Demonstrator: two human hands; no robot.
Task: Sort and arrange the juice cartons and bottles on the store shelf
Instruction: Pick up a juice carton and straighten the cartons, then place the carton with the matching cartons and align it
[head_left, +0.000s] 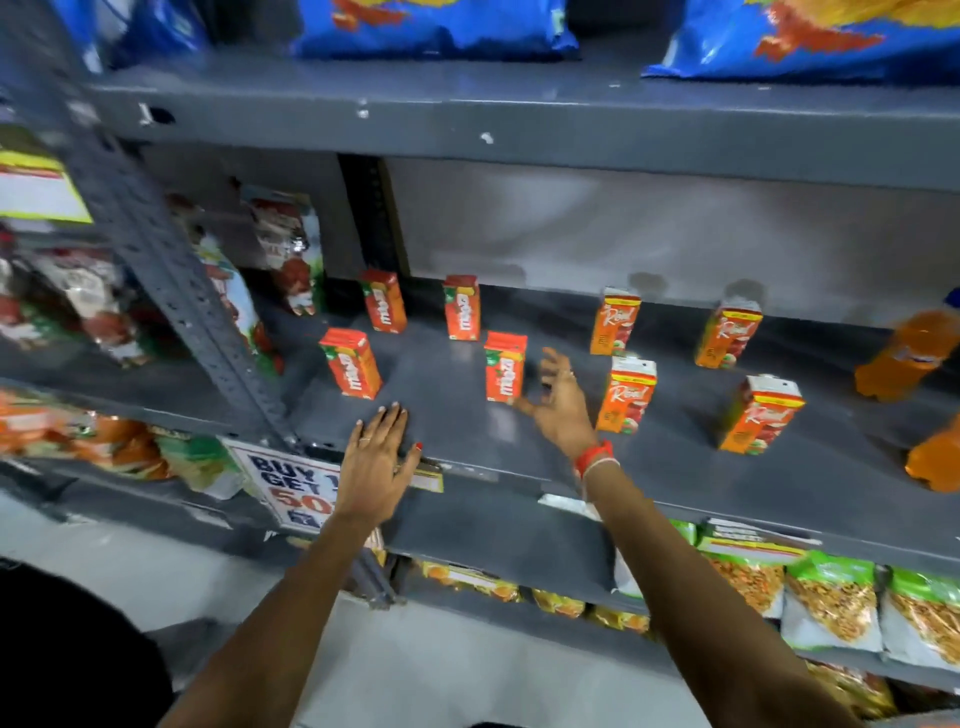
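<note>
Juice cartons stand scattered on shelf (457, 447); left hand (376, 462) flat, empty; right hand (558, 402) open beside red carton (505, 368), risks toppling it.

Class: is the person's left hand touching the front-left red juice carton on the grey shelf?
Apart. The head view shows the left hand flat on the grey shelf, with bare shelf between it and the red carton.

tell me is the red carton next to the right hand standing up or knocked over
Standing up. The red carton rests on its base on the shelf, top upward, with the open right hand beside it.
</note>
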